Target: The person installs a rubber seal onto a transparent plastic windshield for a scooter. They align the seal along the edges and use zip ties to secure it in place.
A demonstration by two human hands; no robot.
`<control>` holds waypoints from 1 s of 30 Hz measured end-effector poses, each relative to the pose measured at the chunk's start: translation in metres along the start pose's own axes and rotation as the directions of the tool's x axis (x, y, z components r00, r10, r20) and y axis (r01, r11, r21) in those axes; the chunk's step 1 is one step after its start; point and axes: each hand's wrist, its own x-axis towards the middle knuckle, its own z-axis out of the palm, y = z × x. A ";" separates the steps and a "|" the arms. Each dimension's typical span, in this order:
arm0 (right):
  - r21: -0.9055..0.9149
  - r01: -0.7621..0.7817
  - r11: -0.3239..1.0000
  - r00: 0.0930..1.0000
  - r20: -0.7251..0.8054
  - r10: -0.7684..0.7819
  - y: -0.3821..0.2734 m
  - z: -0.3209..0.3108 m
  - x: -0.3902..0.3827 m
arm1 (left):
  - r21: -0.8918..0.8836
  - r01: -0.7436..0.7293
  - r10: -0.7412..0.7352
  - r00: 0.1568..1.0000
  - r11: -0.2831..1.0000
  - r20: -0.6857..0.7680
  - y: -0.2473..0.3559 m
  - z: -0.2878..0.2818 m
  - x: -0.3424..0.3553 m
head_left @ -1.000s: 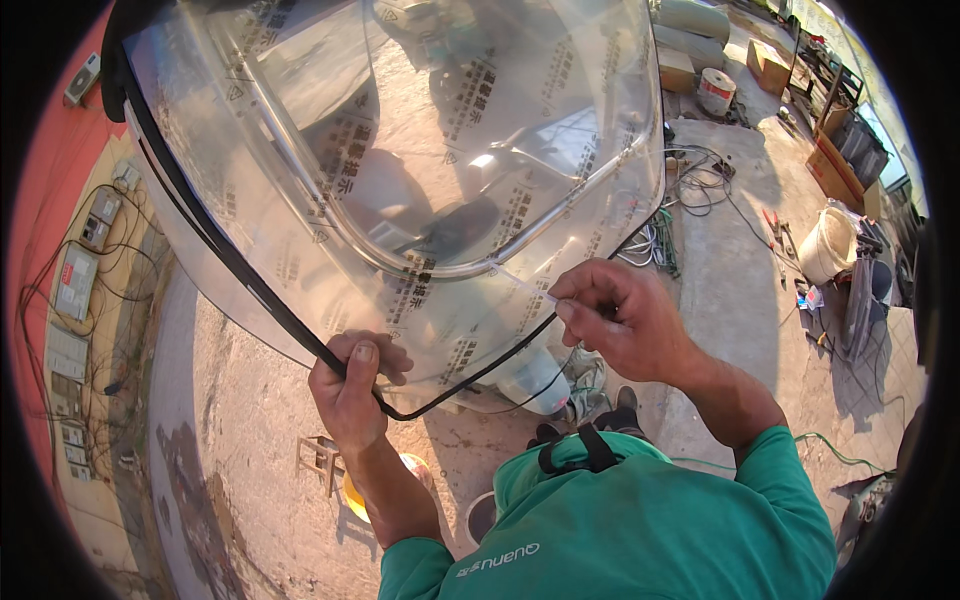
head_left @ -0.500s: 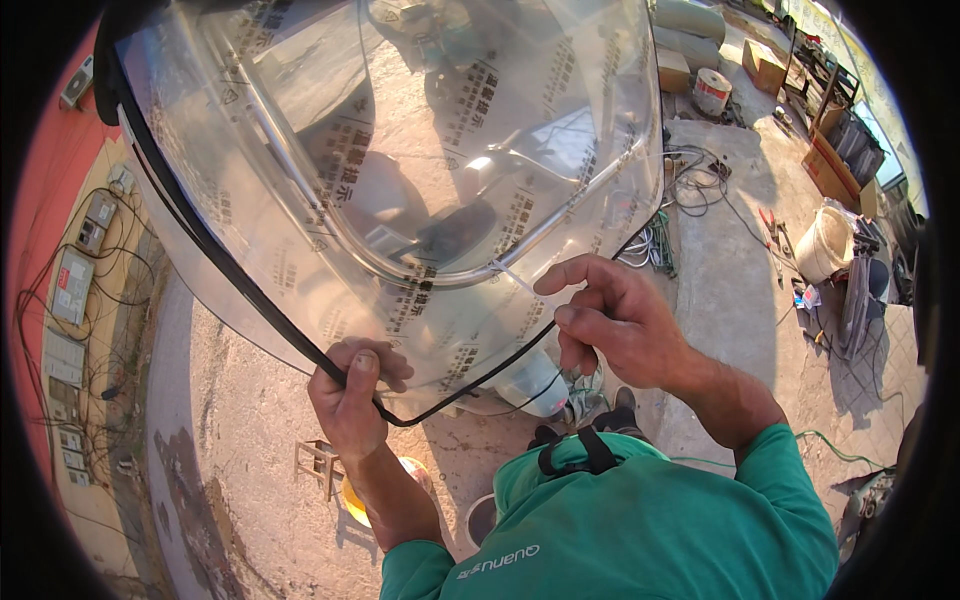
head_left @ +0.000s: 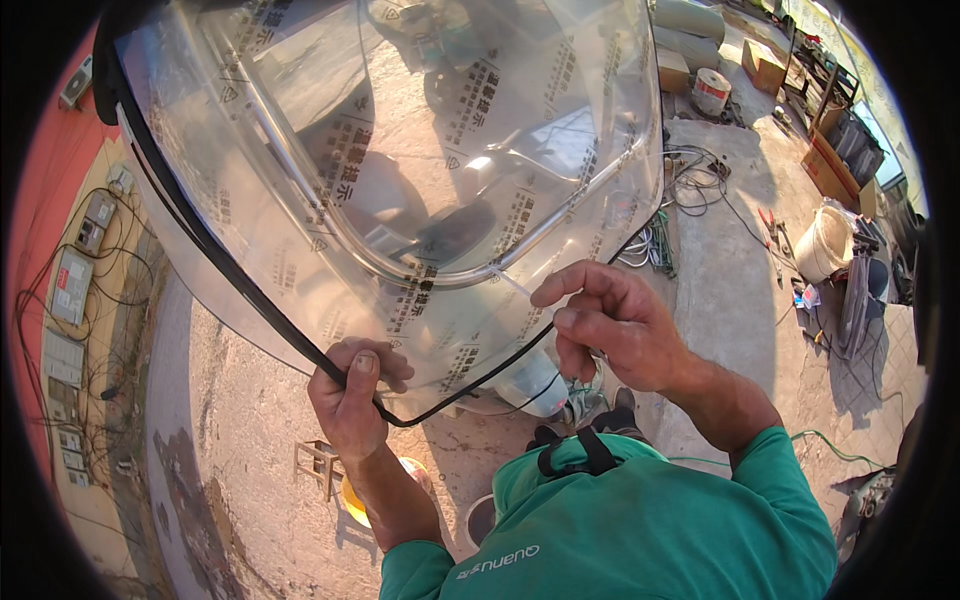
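Observation:
My left hand [head_left: 350, 400] grips the black-trimmed lower left edge of a large curved clear panel [head_left: 280, 200], fingers wrapped over the black rubber strip [head_left: 240, 287]. The panel has printed film on it; a bent shiny tube [head_left: 390, 268] shows through it. My right hand [head_left: 615, 325] is at the lower right of the panel, index finger extended toward a thin white strip [head_left: 510, 280] near the tube, with thumb and index apart.
Below are my feet [head_left: 625, 405], a metal stool frame [head_left: 315, 460] and a yellow bucket [head_left: 355, 500]. At right lie cable coils [head_left: 690, 175], pliers [head_left: 767, 225], a white bucket [head_left: 822, 245] and cardboard boxes [head_left: 760, 65]. Wired metal boxes [head_left: 75, 285] line the left.
My right thumb and index have parted from their pinch near the white strip, the index stretching out leftward. My left hand and the panel edge have shifted very slightly downward.

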 end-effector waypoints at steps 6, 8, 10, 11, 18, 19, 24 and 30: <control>0.045 -0.003 0.999 1.000 -0.028 0.004 -0.003 0.001 0.001 | -0.003 -0.010 0.010 1.000 1.000 0.011 -0.001 -0.001 0.000; 0.055 -0.009 0.998 0.999 -0.046 0.011 -0.004 0.001 0.001 | -0.003 -0.017 0.017 1.000 1.000 0.013 -0.002 -0.001 0.000; 0.079 -0.018 0.997 0.999 -0.034 0.021 -0.005 0.000 0.003 | 0.000 -0.020 0.020 1.000 1.000 0.012 -0.002 -0.002 -0.001; 0.089 -0.023 0.996 0.999 -0.032 0.026 -0.006 0.000 0.003 | -0.001 -0.018 0.018 1.000 1.000 0.014 -0.001 -0.001 -0.001; 0.104 -0.040 0.994 0.998 -0.040 0.044 -0.010 0.004 0.005 | 0.004 -0.017 0.017 1.000 1.000 0.007 0.002 0.000 -0.001; 0.099 -0.036 0.994 0.999 -0.032 0.040 -0.010 0.004 0.004 | 0.008 -0.014 0.014 1.000 1.000 0.006 0.002 -0.001 -0.001; 0.109 -0.027 0.994 0.999 -0.038 0.031 -0.009 0.005 0.002 | 0.009 0.004 -0.004 1.000 1.000 -0.006 -0.001 0.000 -0.001; 0.121 -0.001 0.993 0.999 -0.047 0.007 -0.009 0.008 0.005 | 0.004 -0.004 0.004 1.000 1.000 -0.005 0.000 0.001 0.001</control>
